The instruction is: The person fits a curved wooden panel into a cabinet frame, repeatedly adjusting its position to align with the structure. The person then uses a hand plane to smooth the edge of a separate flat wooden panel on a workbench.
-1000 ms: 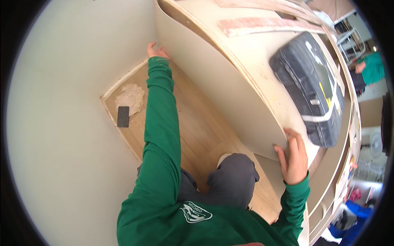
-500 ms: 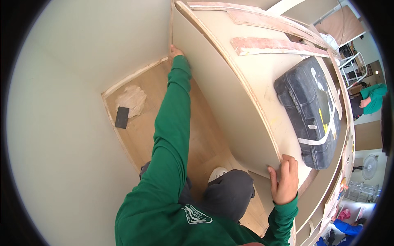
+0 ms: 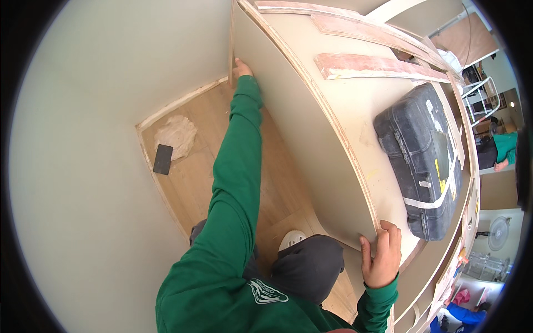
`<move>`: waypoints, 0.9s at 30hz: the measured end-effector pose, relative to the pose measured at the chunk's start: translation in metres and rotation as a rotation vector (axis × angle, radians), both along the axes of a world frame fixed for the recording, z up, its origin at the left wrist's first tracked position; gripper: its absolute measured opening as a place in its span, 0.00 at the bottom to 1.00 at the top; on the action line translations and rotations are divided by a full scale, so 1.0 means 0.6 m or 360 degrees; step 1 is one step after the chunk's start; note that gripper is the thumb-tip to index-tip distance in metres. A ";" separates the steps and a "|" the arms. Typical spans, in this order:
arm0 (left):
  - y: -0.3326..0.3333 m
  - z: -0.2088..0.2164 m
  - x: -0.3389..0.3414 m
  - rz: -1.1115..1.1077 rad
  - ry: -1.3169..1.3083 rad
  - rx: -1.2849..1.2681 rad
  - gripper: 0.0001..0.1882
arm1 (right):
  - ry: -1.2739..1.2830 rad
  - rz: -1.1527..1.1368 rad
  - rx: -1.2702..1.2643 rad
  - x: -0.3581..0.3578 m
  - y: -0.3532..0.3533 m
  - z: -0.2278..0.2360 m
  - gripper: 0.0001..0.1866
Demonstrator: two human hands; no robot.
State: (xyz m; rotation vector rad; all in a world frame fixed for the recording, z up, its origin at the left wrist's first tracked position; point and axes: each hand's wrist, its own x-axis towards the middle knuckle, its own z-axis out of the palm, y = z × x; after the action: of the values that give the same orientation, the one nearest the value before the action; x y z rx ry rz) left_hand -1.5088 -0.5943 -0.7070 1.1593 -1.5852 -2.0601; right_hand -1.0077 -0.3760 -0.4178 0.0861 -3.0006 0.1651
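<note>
The left hand (image 3: 241, 69) reaches far forward at the end of a straight green sleeve (image 3: 239, 161); its fingers are closed on the far upper edge of a large pale board (image 3: 302, 144) that stands on edge, though how tightly they curl round it is hidden behind the edge; the right hand (image 3: 381, 256) grips the near end of the same board, fingers (image 3: 388, 236) wrapped over its plywood edge and the thumb (image 3: 365, 250) pressed flat against the pale face, so that hand is narrow and holding; the board spans the whole gap between the two hands, its face turned toward the person and its top edge running from the left fingers down to the right ones.

Just beyond the board, on the side away from the fingers, lies a worktop (image 3: 355, 111); on it a black tool case (image 3: 425, 161) rests close above the right fingers, and a reddish strip of wood (image 3: 377, 65) lies farther off, nearer the left hand's end.

Below the left arm is a wooden floor (image 3: 200, 166); a crumpled pale rag (image 3: 176, 134) and a small dark block (image 3: 162, 159) lie touching each other on it, well apart from both hands; a white shoe toe (image 3: 291, 240) and dark trousers (image 3: 308, 266) show just beside the right wrist.
</note>
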 end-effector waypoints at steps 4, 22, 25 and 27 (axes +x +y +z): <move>-0.008 0.062 0.039 0.0215 -0.0356 -0.0592 0.35 | 0.0080 0.0012 -0.0082 -0.002 0.004 -0.007 0.19; -0.027 0.243 0.072 -0.0568 0.0877 -0.0553 0.51 | -0.0115 -0.0027 -0.0288 -0.013 0.000 0.007 0.33; -0.026 0.249 0.073 -0.0594 0.0814 -0.0564 0.52 | -0.0120 -0.0033 -0.0310 -0.013 0.000 0.007 0.33; -0.025 0.253 0.074 -0.0601 0.0764 -0.0555 0.51 | -0.0111 -0.0048 -0.0327 -0.011 -0.001 0.006 0.33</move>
State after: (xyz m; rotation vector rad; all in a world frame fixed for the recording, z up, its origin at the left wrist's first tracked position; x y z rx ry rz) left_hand -1.4645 -0.6093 -0.5555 0.2309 -1.8952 -1.9524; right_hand -1.0141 -0.3767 -0.4145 0.0136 -3.0310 0.4806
